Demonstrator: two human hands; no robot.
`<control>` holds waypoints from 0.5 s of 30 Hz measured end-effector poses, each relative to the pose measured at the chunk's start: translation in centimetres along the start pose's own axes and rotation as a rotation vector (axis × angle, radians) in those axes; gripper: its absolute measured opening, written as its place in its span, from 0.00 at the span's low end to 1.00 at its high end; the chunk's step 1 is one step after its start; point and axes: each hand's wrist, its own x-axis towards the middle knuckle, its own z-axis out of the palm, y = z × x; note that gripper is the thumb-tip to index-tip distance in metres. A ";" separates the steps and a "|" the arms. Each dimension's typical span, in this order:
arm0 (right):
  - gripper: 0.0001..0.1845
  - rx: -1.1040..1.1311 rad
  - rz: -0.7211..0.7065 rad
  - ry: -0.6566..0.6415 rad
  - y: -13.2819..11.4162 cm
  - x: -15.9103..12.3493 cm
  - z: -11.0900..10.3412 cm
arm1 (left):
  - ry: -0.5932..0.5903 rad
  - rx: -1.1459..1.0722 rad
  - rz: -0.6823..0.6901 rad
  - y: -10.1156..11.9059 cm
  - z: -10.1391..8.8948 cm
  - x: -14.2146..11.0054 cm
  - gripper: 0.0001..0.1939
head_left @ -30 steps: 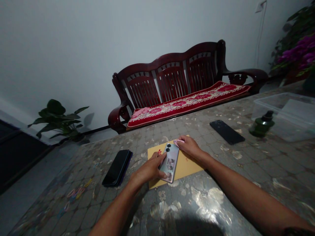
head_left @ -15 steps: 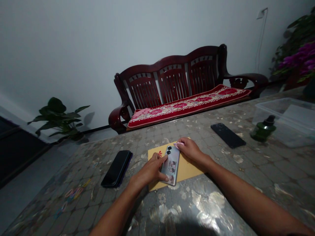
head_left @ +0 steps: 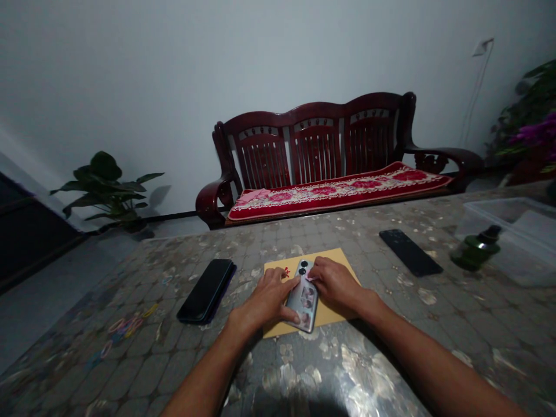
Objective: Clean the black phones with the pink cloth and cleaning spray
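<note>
A silver smartphone (head_left: 299, 302), camera side up with small photo stickers on its back, lies on a yellow sheet of paper or envelope (head_left: 333, 314) with red writing. My left hand (head_left: 267, 294) grips the phone's left side, its thumb and a finger pressing on the back. Bent over the phone's upper right, my right hand (head_left: 333, 280) pinches a small pink cloth (head_left: 310, 278) against the back just below the camera lenses. Most of the cloth is hidden under the fingers.
Left of the paper lies a dark phone in a case (head_left: 206, 291), with several coloured rubber bands (head_left: 125, 326) beyond. On the right are a black phone (head_left: 409, 252), a green bottle (head_left: 475, 249) and a clear plastic box (head_left: 516, 260). A wooden bench (head_left: 321, 110) stands behind the table.
My right hand has moved with the pink cloth from the phone's top right edge onto its back below the lenses. My left hand keeps its grip. The camera view has tilted slightly.
</note>
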 end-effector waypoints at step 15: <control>0.09 -0.061 0.073 0.006 -0.4 0.6 0.2 | 0.112 0.053 0.143 -0.3 2.0 -0.2 0.47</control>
